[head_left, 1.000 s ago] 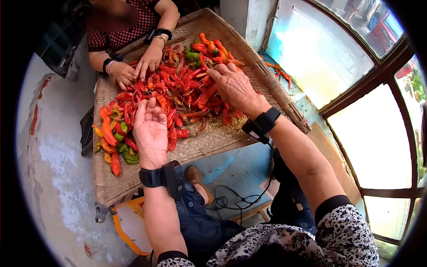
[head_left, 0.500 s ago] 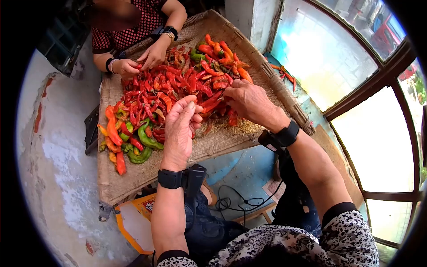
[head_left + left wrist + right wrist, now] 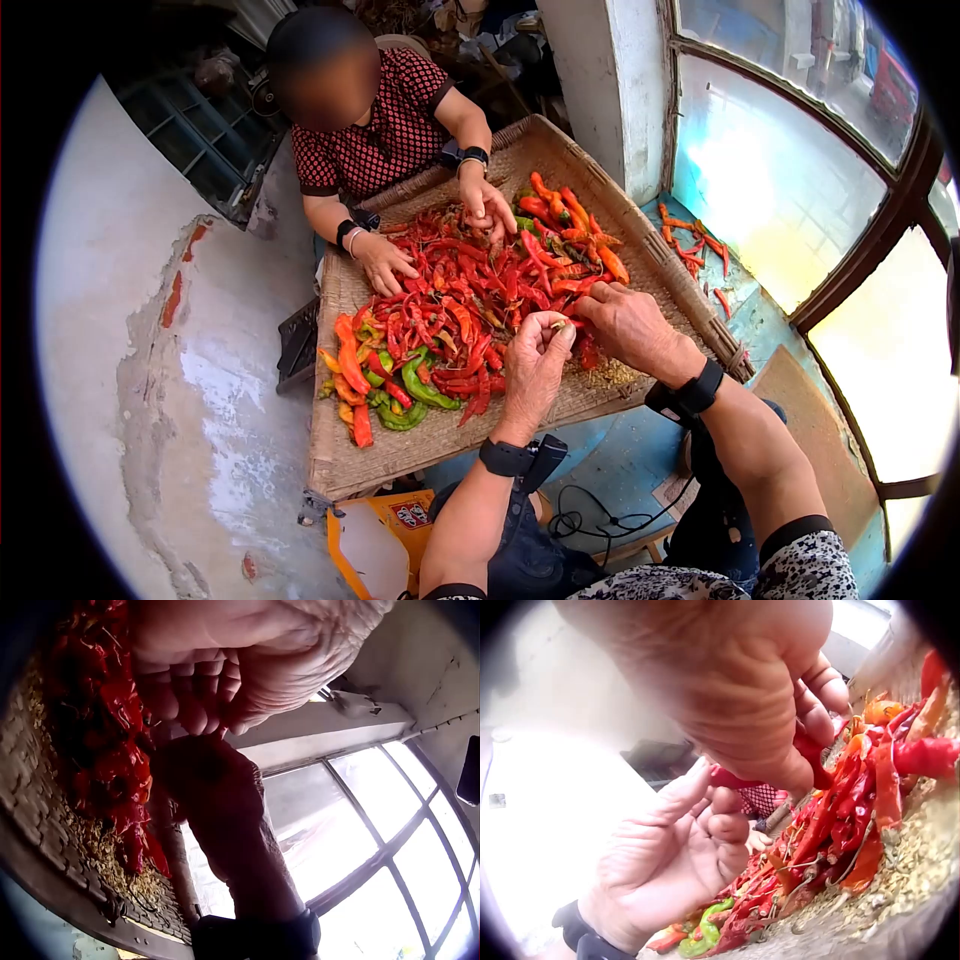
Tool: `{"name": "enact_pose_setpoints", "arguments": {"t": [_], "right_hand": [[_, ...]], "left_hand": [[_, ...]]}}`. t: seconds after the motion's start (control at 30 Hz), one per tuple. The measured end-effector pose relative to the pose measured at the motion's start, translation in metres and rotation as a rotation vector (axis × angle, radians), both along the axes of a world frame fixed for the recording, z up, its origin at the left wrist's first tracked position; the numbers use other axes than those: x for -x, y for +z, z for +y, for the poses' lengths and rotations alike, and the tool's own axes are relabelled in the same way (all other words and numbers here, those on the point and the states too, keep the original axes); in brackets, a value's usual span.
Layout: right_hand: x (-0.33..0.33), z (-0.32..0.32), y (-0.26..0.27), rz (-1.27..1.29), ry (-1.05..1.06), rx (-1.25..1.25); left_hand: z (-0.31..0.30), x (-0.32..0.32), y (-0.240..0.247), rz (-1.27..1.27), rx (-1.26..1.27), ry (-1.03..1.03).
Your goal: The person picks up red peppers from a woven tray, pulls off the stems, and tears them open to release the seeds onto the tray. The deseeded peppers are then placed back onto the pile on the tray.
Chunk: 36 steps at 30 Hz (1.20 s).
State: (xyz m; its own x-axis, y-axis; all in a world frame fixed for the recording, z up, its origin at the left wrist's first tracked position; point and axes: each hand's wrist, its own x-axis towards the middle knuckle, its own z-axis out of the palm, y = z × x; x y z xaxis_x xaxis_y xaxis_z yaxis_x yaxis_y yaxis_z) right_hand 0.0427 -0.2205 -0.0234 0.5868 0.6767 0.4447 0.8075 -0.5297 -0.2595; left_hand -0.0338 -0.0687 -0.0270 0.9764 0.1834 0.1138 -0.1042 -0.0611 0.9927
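Observation:
Over the near right part of the heap, my two hands meet at one red chili pepper [image 3: 735, 778]. My left hand [image 3: 530, 378] pinches its stem end between thumb and forefinger, where a small pale-green bit shows in the head view. My right hand [image 3: 637, 328] grips the body of the pepper, its fingers curled and partly hiding it. Below lies a heap of shrivelled red chili peppers [image 3: 440, 305] on a woven tray [image 3: 340, 468]. Loose pale seeds [image 3: 612, 376] are scattered beneath my right hand.
Green peppers [image 3: 425, 385] and orange ones [image 3: 350, 360] lie at the tray's left; more orange peppers [image 3: 616, 264] sit at the far right. Opposite, another person's hands [image 3: 382, 262] are over the heap. A window [image 3: 755, 190] stands right, with several peppers [image 3: 690, 245] on its sill.
My left hand, palm up and loose a second ago, has turned and come together with my right hand at the pepper. The other person's hands have separated. The head view has shifted.

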Motion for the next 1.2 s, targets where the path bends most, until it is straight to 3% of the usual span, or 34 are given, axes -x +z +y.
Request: {"name": "enact_pose_setpoints", "arguments": {"t": [0.17,0.33,0.37,0.43,0.5,0.57,0.63,0.7,0.9,0.97,1.03,1.1,1.13,1.2], "right_hand": [[-0.005,-0.005,0.003,0.076,-0.059,0.056],[-0.007,-0.01,0.005,0.103,-0.089,0.054],[-0.007,-0.008,0.005,0.134,-0.088,0.001],[-0.006,-0.004,0.007,0.165,-0.088,-0.052],[-0.002,0.003,0.012,0.353,0.06,-0.334],[0.004,0.01,0.015,0.417,0.123,-0.391],[0.008,0.016,0.016,0.477,0.181,-0.446],[0.011,0.02,0.014,0.447,0.224,-0.462],[0.005,0.022,0.01,0.455,0.199,-0.488],[0.003,0.022,0.012,0.443,0.171,-0.552],[0.0,0.019,0.016,0.282,-0.023,-0.374],[-0.009,0.023,-0.007,0.158,-0.038,-0.272],[-0.008,0.025,-0.01,0.125,-0.06,-0.103],[-0.004,0.031,-0.016,0.097,-0.113,0.125]], "left_hand": [[0.023,0.005,0.012,-0.037,0.163,0.089],[0.064,0.006,0.025,-0.243,0.506,0.348],[0.069,0.006,0.029,-0.295,0.618,0.45],[0.087,0.008,0.019,-0.215,0.708,0.459],[0.089,0.01,0.014,-0.131,0.793,0.469],[0.064,0.014,0.019,0.024,0.495,0.157],[0.04,0.014,0.018,0.099,0.203,-0.014],[0.025,0.014,0.012,0.097,0.013,-0.062],[0.028,0.012,0.005,0.078,-0.084,0.005],[0.038,0.012,0.013,0.006,0.085,0.157],[0.054,0.012,0.031,-0.222,0.586,0.366],[0.092,0.013,0.017,-0.229,0.838,0.532],[0.103,0.013,0.011,-0.159,0.823,0.638],[0.107,0.01,-0.003,-0.078,0.831,0.592]]}}
